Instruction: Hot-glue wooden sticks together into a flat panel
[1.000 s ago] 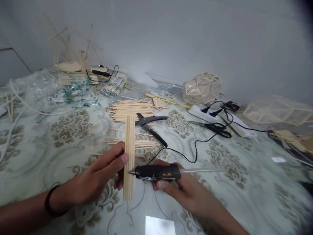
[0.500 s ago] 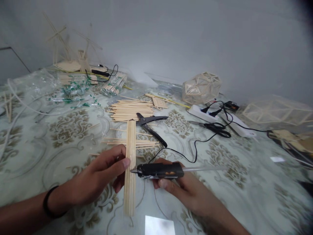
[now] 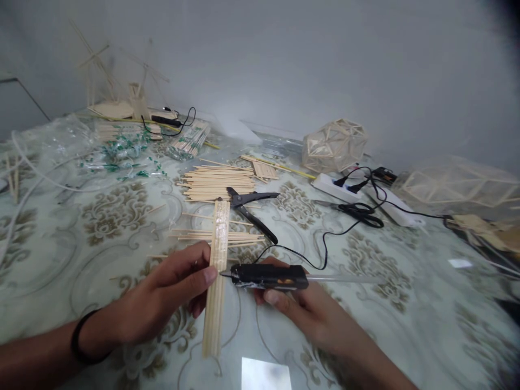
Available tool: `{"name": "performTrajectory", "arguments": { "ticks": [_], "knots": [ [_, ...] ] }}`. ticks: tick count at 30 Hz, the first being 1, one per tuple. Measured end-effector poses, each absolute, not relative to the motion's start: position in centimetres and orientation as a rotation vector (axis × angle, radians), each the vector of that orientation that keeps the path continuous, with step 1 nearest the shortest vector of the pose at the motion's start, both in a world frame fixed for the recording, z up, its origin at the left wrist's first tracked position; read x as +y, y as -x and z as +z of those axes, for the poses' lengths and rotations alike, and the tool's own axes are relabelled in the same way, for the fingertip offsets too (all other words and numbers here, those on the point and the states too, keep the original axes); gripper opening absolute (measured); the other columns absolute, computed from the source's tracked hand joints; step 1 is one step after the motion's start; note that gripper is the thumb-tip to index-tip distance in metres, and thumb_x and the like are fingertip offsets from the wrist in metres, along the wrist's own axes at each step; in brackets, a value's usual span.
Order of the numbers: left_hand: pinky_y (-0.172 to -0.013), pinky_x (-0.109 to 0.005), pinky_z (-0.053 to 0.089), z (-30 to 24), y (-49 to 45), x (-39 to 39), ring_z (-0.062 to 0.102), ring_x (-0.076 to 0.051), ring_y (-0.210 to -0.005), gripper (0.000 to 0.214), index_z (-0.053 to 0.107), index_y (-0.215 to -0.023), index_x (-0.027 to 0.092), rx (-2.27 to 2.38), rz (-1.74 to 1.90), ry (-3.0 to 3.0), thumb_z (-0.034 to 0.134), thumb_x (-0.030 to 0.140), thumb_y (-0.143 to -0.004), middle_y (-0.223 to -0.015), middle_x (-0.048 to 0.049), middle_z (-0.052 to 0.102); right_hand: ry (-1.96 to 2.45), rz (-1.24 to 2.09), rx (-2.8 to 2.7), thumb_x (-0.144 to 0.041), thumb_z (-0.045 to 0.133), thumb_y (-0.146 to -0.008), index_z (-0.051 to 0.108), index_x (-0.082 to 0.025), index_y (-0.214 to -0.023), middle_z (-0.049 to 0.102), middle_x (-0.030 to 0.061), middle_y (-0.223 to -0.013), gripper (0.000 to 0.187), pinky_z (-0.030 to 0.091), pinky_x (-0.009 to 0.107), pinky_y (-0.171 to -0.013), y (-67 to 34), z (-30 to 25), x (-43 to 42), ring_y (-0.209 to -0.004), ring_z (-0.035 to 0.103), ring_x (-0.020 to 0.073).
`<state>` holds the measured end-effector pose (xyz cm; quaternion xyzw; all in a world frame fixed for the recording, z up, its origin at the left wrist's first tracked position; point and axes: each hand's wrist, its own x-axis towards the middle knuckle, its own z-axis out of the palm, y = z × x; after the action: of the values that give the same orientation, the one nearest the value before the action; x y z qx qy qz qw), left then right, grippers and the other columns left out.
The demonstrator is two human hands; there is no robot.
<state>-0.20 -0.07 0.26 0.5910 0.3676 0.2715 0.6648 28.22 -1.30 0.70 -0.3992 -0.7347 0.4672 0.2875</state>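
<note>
a patterned bench (image 3: 292,346) is standing against a pale wall (image 3: 264,65), carrying sticks (image 3: 219,181), pliers (image 3: 258,222) and scissors (image 3: 359,213). above its near part, the left hand (image 3: 173,290) is pinching a wooden strip (image 3: 220,233), while the right hand (image 3: 298,311) is clasping a glue gun (image 3: 270,276), its nozzle (image 3: 226,274) seemingly touching the strip. the glue gun is hiding part of that hand; both forearms (image 3: 40,346) are running out of view.

Drew strip of wooden sticks (image 3: 219,252) nearer, tipping its far end rightward; moved hot glue gun (image 3: 268,276) farther up it.
</note>
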Motion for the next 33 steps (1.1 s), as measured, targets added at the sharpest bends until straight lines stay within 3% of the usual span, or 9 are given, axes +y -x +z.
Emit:
{"name": "performTrajectory", "arguments": {
  "ticks": [5, 14, 33],
  "knots": [
    [-0.068, -0.026, 0.048, 0.41, 0.18, -0.29, 0.053, -0.015, -0.076, 0.041, 0.065, -0.094, 0.021, 0.816, 0.571, -1.364, 0.055, 0.057, -0.112, -0.086, -0.0003, 0.059, 1.138, 1.168, -1.947, -0.072, 0.05, -0.111, 0.068, -0.025, -0.095, 0.069, 0.0037, -0.091, 0.052, 0.057, 0.04, -0.087, -28.45, 0.46, -1.53, -0.085, 0.066, 0.0241],
    [-0.07, -0.025, 0.047, 0.27, 0.12, -0.22, 0.052, -0.013, -0.077, 0.042, 0.064, -0.097, 0.02, 0.773, 0.586, -1.348, 0.056, 0.058, -0.113, -0.087, 0.0009, 0.056, 1.086, 1.235, -1.963, -0.072, 0.051, -0.111, 0.064, -0.026, -0.092, 0.065, 0.0017, -0.087, 0.051, 0.053, 0.036, -0.077, -28.24, 0.84, -1.26, -0.082, 0.064, 0.0231],
    [-0.068, -0.027, 0.049, 0.28, 0.23, -0.26, 0.054, -0.015, -0.074, 0.038, 0.066, -0.097, 0.023, 0.882, 0.616, -1.322, 0.059, 0.059, -0.11, -0.081, 0.0022, 0.058, 1.088, 1.271, -1.991, -0.066, 0.052, -0.113, 0.067, -0.024, -0.098, 0.067, 0.0023, -0.088, 0.047, 0.051, 0.035, -0.076, -28.63, 0.56, -1.44, -0.083, 0.065, 0.0226]
  ]
}}
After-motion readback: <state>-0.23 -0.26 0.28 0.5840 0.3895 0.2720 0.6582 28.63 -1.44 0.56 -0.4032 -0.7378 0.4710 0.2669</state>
